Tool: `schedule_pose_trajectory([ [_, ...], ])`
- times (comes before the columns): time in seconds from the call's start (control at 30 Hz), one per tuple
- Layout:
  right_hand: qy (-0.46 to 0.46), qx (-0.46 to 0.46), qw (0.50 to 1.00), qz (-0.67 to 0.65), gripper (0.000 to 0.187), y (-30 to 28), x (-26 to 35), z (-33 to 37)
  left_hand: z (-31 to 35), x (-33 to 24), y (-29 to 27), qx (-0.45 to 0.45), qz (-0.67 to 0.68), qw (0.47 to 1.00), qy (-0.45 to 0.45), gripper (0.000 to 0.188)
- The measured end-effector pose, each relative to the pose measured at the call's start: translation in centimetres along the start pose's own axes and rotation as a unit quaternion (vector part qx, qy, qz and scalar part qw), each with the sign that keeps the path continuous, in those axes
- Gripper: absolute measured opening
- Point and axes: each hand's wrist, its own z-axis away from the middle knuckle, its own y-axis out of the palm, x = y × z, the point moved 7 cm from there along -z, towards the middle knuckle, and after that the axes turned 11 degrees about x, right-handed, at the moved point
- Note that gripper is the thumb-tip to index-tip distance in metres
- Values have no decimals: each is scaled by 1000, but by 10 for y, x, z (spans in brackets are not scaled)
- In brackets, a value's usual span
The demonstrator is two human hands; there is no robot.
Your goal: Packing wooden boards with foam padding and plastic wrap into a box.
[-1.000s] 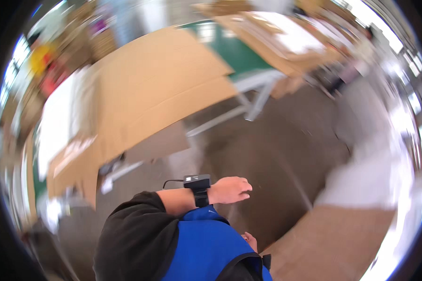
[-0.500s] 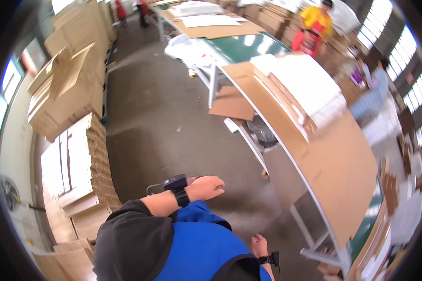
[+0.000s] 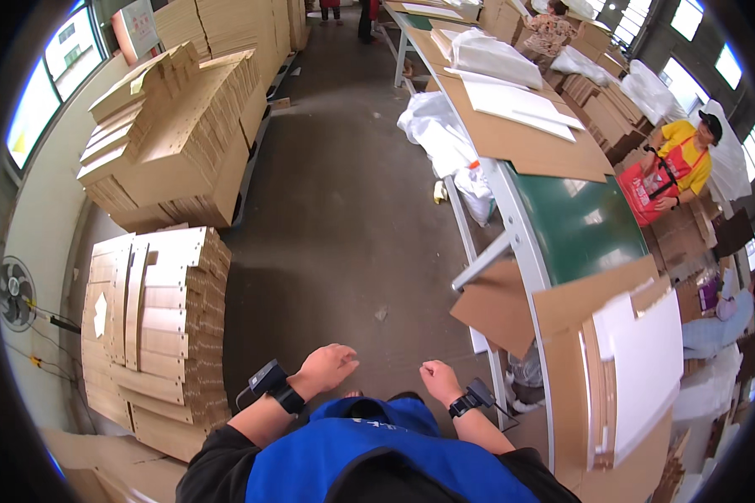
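My left hand point(image 3: 329, 367) is held in front of my blue apron point(image 3: 352, 436), its fingers loosely bent and a little apart, with nothing in it. To its right, my right hand point(image 3: 440, 380) hangs with the fingers curled in, and no object shows in it. Each wrist wears a black strap with a small dark device. Nearest to the left hand is a stack of wooden panels point(image 3: 164, 310) with holes along their edges. On the right, closest to my right hand, stands a long work table point(image 3: 566, 335) bearing white boards point(image 3: 637, 369) and cardboard.
Stacked brown panels point(image 3: 184, 142) line the left side, with a wall fan point(image 3: 17, 293) near them. A green belt surface point(image 3: 579, 218) runs along the table. White plastic bags point(image 3: 445, 151) and a cardboard sheet point(image 3: 499, 306) are below it. A person in a red apron point(image 3: 663, 176) stands beyond.
My view has swung to the right and the table now lies farther right. My left hand has shifted left, and my right hand has come up in front of me.
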Motion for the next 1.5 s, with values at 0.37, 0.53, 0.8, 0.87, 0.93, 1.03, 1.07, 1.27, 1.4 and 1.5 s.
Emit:
schedule_pose_trajectory([
  [0.37,56,16,975,-213,21,-130,-79,-416,-221,8,-195,-136,64,985,-82,31],
  [0.53,117,78,911,-388,38,-143,-22,-610,-317,37,-307,-194,139,965,-108,29],
  [0.8,220,29,894,-388,32,-162,-58,-865,-571,148,-493,-130,57,985,-98,18],
  [0.87,247,7,892,-379,24,-176,-80,-914,-635,161,-539,-80,14,992,-94,16],
  [0.93,290,-21,869,-401,19,-191,-100,-960,-706,164,-578,-69,50,995,-54,13],
  [1.03,339,-44,835,-431,24,-205,-127,-1037,-800,173,-625,-55,21,998,-13,11],
  [1.07,334,-62,820,-460,26,-210,-135,-1070,-830,177,-639,-44,49,998,-19,11],
  [1.27,343,-144,778,-507,35,-246,-240,-1248,-1014,201,-671,4,97,995,-4,12],
  [1.4,348,-200,758,-515,40,-253,-299,-1328,-1138,245,-656,17,57,997,55,14],
  [1.5,341,-246,751,-509,34,-239,-320,-1362,-1222,276,-637,41,49,995,72,16],
])
